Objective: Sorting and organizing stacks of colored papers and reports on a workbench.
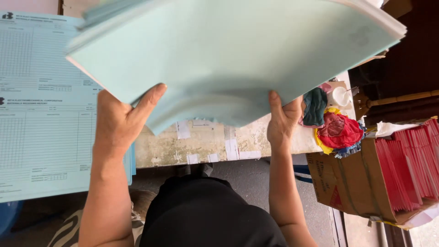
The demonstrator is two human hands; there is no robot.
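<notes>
**A:** What's in the hands right now?

**B:** A thick stack of pale blue paper [238,50], lifted above the worktop [206,142] and filling the upper middle of the view. The left hand [121,116] is clamped on its near edge at about 8 o'clock, thumb lying flat on top and fingers hidden beneath. The right hand [283,116] grips the same edge at about 5 o'clock, thumb up on the sheets.

**B:** How would you judge its handling?

**A:** Fairly heavy for paper, I'd say, and floppy: the near edge sags and curls between the two hands, and the sheets fan slightly at the far corners. Smooth sheets like these could slide over one another, so a firm pinch on both sides of the near edge, thumbs above and fingers below, looks the sound hold. One hand alone would probably let it buckle.

**B:** And the surroundings?

**A:** At 9 o'clock lie printed blue forms [43,105], flat, with fine ruled grids. The worktop looks worn and chalky, patched with strips of white tape [231,148]. At 3 o'clock sits a bundle of soft cloth rags [338,130] in red, yellow and dark teal, and at 4 o'clock a brown cardboard box [352,183] packed with upright red booklets [411,164].
</notes>
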